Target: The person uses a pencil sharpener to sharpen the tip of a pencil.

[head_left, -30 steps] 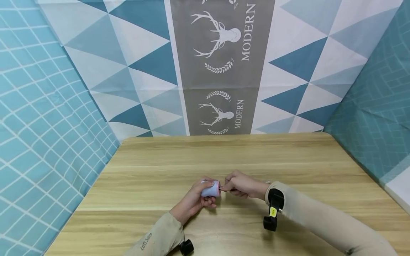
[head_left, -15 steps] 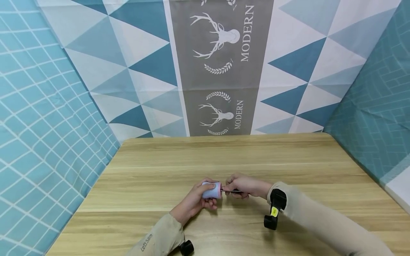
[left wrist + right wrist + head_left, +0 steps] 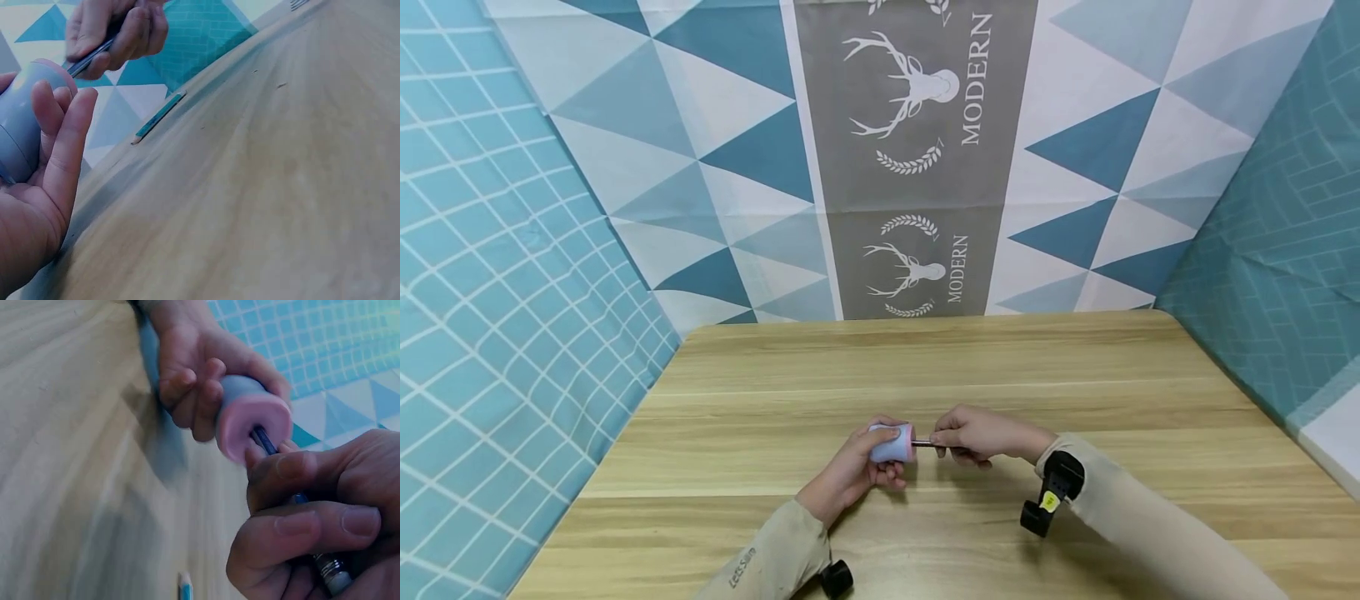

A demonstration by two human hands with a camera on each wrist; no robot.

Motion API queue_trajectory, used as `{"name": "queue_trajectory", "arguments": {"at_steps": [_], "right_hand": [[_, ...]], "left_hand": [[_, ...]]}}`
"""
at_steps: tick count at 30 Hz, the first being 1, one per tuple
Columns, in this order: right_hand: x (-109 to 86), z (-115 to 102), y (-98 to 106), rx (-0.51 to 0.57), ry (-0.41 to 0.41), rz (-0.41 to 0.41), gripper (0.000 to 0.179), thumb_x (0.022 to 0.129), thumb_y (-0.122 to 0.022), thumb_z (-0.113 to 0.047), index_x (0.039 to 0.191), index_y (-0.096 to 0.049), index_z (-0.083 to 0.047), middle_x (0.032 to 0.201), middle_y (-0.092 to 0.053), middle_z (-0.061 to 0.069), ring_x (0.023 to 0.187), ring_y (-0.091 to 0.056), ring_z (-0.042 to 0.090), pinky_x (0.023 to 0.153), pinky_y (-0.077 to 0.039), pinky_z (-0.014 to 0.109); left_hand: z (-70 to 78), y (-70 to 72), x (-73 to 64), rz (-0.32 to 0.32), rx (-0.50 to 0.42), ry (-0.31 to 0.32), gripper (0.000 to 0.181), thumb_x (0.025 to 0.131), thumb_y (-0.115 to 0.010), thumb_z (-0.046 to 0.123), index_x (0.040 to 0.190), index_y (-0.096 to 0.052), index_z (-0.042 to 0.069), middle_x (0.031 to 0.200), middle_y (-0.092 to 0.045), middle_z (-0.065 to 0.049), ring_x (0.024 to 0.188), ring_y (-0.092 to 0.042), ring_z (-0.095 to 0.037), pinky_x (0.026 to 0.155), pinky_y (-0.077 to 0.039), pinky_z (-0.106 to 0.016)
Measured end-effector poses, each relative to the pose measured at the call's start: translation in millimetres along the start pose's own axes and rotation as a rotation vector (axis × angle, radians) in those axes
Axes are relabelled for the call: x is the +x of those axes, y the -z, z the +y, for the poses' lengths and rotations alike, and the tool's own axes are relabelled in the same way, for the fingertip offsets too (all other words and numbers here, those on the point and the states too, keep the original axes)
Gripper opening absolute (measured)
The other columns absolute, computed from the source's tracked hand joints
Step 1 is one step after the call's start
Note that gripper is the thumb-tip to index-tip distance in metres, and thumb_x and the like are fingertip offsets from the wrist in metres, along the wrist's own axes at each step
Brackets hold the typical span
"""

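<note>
In the head view, my left hand [image 3: 850, 473] grips a light blue pencil sharpener [image 3: 889, 447] whose pink face points right, its thumb laid over the body. Opposite it, my right hand [image 3: 985, 435] pinches a dark pencil [image 3: 924, 443] between thumb and fingers. Seen from the right wrist, the pencil enters the hole in the pink face [image 3: 240, 428], hiding its tip. A metal band and pale eraser [image 3: 339, 582] show at its rear end, below the curled fingers. Both hands are held above the wooden table [image 3: 760, 367].
A second, teal pencil [image 3: 159, 117] lies on the table beyond the hands in the left wrist view; its pale tip [image 3: 185, 578] also shows at the bottom of the right wrist view. Patterned cloth [image 3: 730, 150] hangs behind the table, with blue checked cloth [image 3: 512, 275] at the left.
My right hand has shifted right, away from the sharpener, and more of the pencil's shaft shows between them. My left hand and the sharpener have stayed almost in place.
</note>
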State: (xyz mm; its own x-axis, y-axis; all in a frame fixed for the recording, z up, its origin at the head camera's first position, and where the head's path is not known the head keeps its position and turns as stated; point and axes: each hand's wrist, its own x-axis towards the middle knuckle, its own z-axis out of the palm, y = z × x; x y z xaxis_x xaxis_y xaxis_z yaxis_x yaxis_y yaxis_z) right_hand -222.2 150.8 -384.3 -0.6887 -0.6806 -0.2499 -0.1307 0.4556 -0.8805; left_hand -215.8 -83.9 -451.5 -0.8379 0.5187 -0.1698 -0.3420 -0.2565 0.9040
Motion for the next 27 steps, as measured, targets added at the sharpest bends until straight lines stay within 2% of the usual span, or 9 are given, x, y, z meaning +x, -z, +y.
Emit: {"name": "queue_trajectory", "arguments": {"at_steps": [7,15,20,24,27], "right_hand": [[-7.7,6,6,0.024,0.015,0.01,0.031,0.105,-0.048,-0.015,0.09,-0.06,0.009,0.052,-0.046,-0.001,0.039,-0.03,0.007,0.038,-0.032,0.024],[-9.0,18,8,0.042,0.04,0.032,0.032,0.105,-0.048,-0.015,0.092,-0.059,0.011,0.053,-0.047,-0.002,0.04,-0.032,0.007,0.039,-0.033,0.023],[-9.2,19,8,0.066,0.041,0.042,0.03,0.104,-0.049,-0.015,0.092,-0.059,0.011,0.054,-0.047,-0.002,0.04,-0.033,0.006,0.039,-0.033,0.021],[-6.7,15,5,0.043,0.041,0.064,0.03,0.103,-0.053,-0.018,0.093,-0.061,0.009,0.054,-0.047,-0.002,0.041,-0.032,0.007,0.038,-0.032,0.021],[-2.6,9,-2,-0.034,0.071,0.099,0.029,0.102,-0.055,-0.02,0.091,-0.063,0.006,0.053,-0.047,-0.003,0.041,-0.033,0.007,0.039,-0.031,0.021]], "left_hand": [[0.9,1.6,-0.1,0.0,-0.019,-0.013,0.037,0.096,-0.052,0.021,0.128,-0.047,0.003,0.083,-0.058,-0.009,0.056,-0.059,-0.008,0.061,-0.061,-0.03],[0.6,3.2,0.4,-0.024,-0.027,-0.02,0.029,0.096,-0.05,0.022,0.122,-0.05,0.008,0.083,-0.058,-0.008,0.056,-0.058,-0.007,0.061,-0.061,-0.03],[2.2,2.4,0.4,-0.027,-0.018,-0.017,0.031,0.096,-0.051,0.023,0.123,-0.049,0.007,0.082,-0.058,-0.008,0.056,-0.059,-0.007,0.061,-0.06,-0.029],[2.2,0.9,0.5,-0.019,-0.006,-0.007,0.033,0.096,-0.051,0.023,0.124,-0.047,0.005,0.082,-0.058,-0.008,0.056,-0.059,-0.007,0.061,-0.06,-0.029],[1.0,-0.2,0.3,-0.013,0.001,-0.001,0.031,0.096,-0.051,0.022,0.123,-0.047,0.006,0.078,-0.06,-0.007,0.055,-0.059,-0.007,0.06,-0.061,-0.029]]}}
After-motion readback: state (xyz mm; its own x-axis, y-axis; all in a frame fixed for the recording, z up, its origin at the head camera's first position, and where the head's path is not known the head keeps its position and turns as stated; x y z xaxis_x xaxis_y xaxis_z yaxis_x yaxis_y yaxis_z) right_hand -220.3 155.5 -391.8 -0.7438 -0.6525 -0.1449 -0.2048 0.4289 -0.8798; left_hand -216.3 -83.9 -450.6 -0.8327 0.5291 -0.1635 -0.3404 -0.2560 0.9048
